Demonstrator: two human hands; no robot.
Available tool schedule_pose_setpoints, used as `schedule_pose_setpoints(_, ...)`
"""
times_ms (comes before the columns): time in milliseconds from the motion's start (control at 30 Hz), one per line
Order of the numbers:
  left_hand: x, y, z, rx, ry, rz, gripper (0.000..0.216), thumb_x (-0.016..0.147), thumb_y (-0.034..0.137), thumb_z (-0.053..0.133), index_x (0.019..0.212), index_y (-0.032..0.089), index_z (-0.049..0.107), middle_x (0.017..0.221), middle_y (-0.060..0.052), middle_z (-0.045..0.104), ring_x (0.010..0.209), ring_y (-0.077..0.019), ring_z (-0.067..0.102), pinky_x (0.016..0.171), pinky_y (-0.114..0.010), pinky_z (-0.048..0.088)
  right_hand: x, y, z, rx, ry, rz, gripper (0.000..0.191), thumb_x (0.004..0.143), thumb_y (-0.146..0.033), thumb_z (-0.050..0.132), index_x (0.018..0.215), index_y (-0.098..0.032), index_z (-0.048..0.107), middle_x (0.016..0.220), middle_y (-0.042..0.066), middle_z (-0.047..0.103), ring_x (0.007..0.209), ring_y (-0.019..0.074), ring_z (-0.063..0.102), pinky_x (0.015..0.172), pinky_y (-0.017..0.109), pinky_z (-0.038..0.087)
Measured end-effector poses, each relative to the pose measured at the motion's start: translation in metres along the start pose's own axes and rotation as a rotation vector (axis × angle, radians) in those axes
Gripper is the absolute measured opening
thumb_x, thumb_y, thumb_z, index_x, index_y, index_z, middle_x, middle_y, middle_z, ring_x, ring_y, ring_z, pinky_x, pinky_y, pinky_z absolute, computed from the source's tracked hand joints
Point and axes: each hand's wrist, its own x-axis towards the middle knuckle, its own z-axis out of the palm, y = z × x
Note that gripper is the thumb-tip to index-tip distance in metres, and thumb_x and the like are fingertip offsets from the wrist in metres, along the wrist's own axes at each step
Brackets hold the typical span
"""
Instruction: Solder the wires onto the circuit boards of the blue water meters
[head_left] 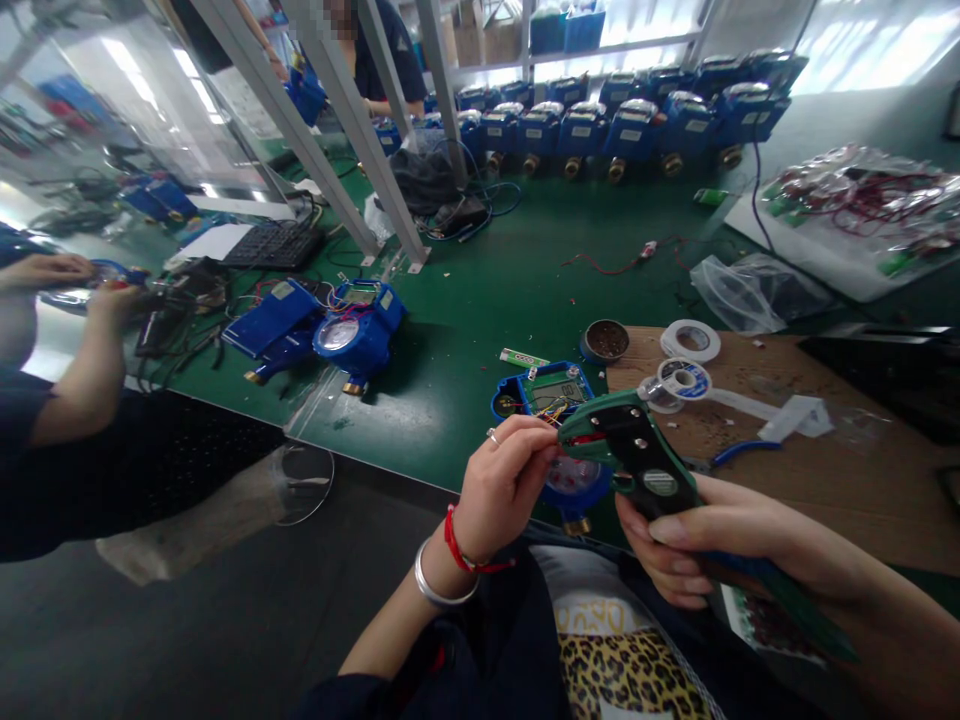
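Note:
My right hand [686, 540] is wrapped round a green and black wire stripper [637, 450], its jaws pointing left. Against the jaw end, my left hand [506, 480] pinches a thin wire, mostly hidden by the fingers. Beneath both hands lies an opened blue water meter [547, 388] with its circuit board, small display and thin coloured wires exposed. The meter's round dial [577, 474] is partly covered by the tool and my left fingers.
Around the tool are a solder spool [679, 382], white tape roll [690, 341], round tin [605, 341], blue-handled pliers [746, 450] and green battery [523, 357]. Blue meters [360, 335] stand to the left; several [585, 130] line the back. Co-workers' hands [112, 295] show at left.

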Motion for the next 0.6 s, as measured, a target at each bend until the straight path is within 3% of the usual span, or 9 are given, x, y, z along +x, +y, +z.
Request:
schedule_pose_setpoints(233,-0.002,-0.002,0.000,-0.019,-0.005,-0.026,0.014,0.091,0.007,0.054,0.097,0.017,0.061,0.094,-0.004,0.065,0.089,-0.0113,0.062,0.078,-0.021,0.050,0.000,0.002,0.007,-0.032,0.065,-0.030,0.016,0.088,-0.025,0.063,0.088,-0.011,0.053,0.067,-0.001,0.049,0.057,0.0074,0.050,0.057,0.022,0.041)
schedule_pose_setpoints(600,-0.002,-0.001,0.002,0.016,0.035,-0.029,0.012,0.091,0.009,0.055,0.096,0.017,0.062,0.091,-0.004,0.064,0.084,-0.0120,0.061,0.074,-0.024,0.051,0.008,0.014,0.001,-0.141,0.044,-0.085,0.021,0.088,-0.029,0.065,0.085,-0.013,0.051,0.064,-0.002,0.049,0.053,0.0058,0.046,0.053,0.021,0.039)
